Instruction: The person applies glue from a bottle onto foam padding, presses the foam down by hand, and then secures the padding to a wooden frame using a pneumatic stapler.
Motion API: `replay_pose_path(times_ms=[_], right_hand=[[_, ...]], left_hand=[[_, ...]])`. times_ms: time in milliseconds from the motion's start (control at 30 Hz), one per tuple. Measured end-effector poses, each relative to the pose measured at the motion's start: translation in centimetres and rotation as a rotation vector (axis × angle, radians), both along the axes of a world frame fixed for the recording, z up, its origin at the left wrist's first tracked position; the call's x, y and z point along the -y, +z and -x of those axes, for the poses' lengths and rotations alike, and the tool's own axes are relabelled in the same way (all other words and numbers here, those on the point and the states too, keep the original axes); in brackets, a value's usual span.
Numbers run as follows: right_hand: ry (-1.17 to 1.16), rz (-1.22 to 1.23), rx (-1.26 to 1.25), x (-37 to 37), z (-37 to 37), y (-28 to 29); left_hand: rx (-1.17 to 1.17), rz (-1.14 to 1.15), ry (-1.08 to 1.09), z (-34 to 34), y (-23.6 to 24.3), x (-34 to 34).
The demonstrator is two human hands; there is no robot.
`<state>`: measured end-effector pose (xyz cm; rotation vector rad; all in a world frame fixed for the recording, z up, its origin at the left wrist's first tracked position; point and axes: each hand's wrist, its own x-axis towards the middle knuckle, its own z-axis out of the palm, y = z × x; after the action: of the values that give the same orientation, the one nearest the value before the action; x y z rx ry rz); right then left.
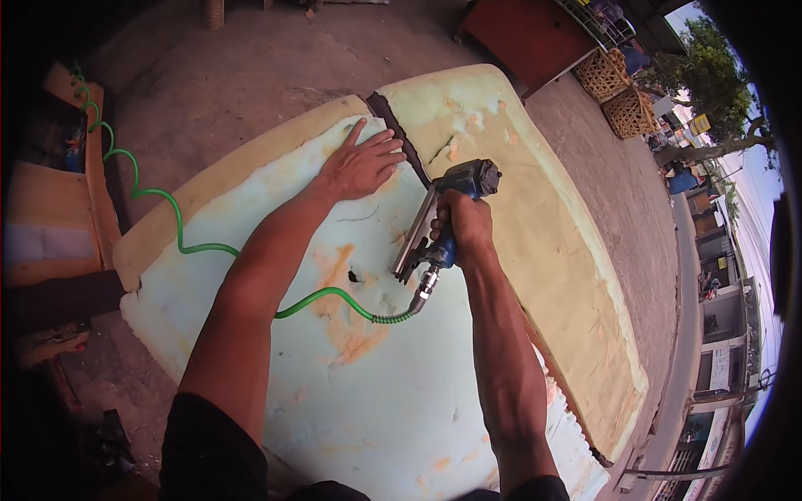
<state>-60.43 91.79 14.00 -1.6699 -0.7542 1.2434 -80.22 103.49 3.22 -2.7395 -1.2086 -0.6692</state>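
Overhead, the right hand [466, 224] was wrapped closed around the handle of a blue pneumatic staple gun [447, 219], with the tool's head uppermost and its long magazine slanting down and to the left toward the foam. The gun's long axis ran roughly parallel to the dark seam [408, 150] between the two foam slabs, and its nose sat just right of and below the left hand, close to that seam. A coiled green air hose [180, 225] left the brass fitting at the base of the handle, crossed under the left forearm and looped away toward the upper left.

The left hand [361, 165] lay flat and open, fingers spread, palm pressed on the pale bluish foam slab [334, 392] right at its upper edge, holding nothing. Its fingertips pointed up and to the right and ended just beside the seam. The yellowish foam slab [535, 217] lay on the far side of the seam, to the right, butted against the pale one.

Judgement: the seam lay between the two hands, nearer to the left fingertips than to the right grip; the gun was the closer of the two to the lower stretch of the seam. Whether the nose touched the foam could not be told.

Woven baskets [618, 92] stood well apart at the upper right.
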Motion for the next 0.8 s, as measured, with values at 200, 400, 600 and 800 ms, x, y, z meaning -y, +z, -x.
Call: replay_pose_path(times_ms=[200,400,600,800], right_hand=[[0.015,0.036,-0.061,-1.8,1.6,-1.6],[0.015,0.088,-0.017,-2.5,2.2,-1.6],[0.066,0.059,0.017,-3.4,2.4,-1.8],[0.058,0.003,0.023,-5.5,4.2,-0.7]], left_hand=[[0.025,-0.071,-0.012,0.0,-0.5,-0.1],[0.046,-0.058,-0.013,-0.2,0.5,-0.1],[0.15,-0.063,-0.002,0.5,-0.3,-0.4],[0.198,0.015,0.001,0.2,0.1,-0.4]])
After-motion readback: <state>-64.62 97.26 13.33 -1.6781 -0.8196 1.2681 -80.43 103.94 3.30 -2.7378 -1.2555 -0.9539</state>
